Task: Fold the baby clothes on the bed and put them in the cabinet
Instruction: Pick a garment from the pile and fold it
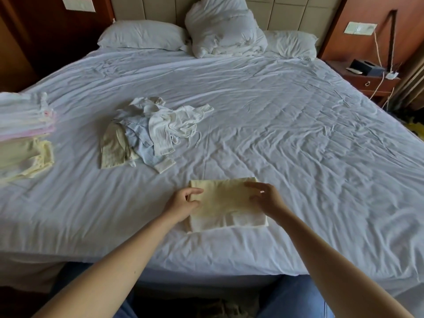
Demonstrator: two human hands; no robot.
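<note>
A pale yellow baby garment (pixel 227 203) lies folded into a flat rectangle on the white bed (pixel 309 138), close to the near edge. My left hand (pixel 181 205) is at its left edge, thumb and forefinger pinching the cloth. My right hand (pixel 268 198) is over its right side, with loosely curved fingers touching the top. A heap of unfolded white, light blue and beige baby clothes (pixel 149 131) sits further back to the left. A stack of folded pink, white and yellow clothes (pixel 23 134) lies at the bed's left edge. No cabinet is in view.
Two pillows (pixel 142 35) and a bundled white duvet (pixel 224 31) rest against the headboard. A wooden nightstand (pixel 369 81) with a dark box and cables stands at the far right. My jeans-clad legs are against the bed's near edge.
</note>
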